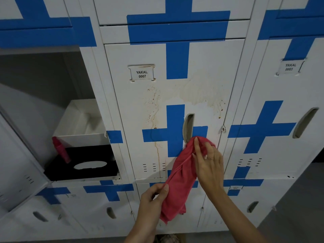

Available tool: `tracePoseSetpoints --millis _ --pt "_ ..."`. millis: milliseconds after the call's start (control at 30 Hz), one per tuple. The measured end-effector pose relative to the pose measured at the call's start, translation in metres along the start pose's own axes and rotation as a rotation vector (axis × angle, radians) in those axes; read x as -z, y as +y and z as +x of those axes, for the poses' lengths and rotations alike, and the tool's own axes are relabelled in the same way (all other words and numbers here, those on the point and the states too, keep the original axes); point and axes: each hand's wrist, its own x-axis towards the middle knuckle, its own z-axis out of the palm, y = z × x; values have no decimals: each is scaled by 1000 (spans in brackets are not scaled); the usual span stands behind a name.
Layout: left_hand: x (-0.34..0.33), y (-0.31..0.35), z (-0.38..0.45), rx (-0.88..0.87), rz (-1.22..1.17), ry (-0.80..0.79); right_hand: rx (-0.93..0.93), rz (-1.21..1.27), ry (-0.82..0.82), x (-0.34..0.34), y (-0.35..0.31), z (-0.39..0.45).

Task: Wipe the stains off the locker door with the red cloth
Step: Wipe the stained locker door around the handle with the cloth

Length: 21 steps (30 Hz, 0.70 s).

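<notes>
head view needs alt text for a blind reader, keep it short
Two hands stretch a red cloth against a stained white metal locker door labelled YAKAL 0007: right hand holds its top below the recessed handle, left hand pinches the lower edge. Brown drip stains remain above.

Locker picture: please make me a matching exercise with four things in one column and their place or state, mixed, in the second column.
Things:
1. red cloth
2. label "YAKAL 0007"
3. black box
4. brown stains

Places or states:
A. inside the open locker on the left
B. held by both hands
C. upper left of the door
D. spread above the recessed handle

Pairs: 1-B, 2-C, 3-A, 4-D
</notes>
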Motion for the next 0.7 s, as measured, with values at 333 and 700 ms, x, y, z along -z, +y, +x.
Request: tracePoseSetpoints --millis 333,700 --pt "8 0 -3 20 9 13 -118 501 104 8 -23 -13" --pt "18 18 -19 -174 170 -86 -699 779 -167 -6 -43 -58"
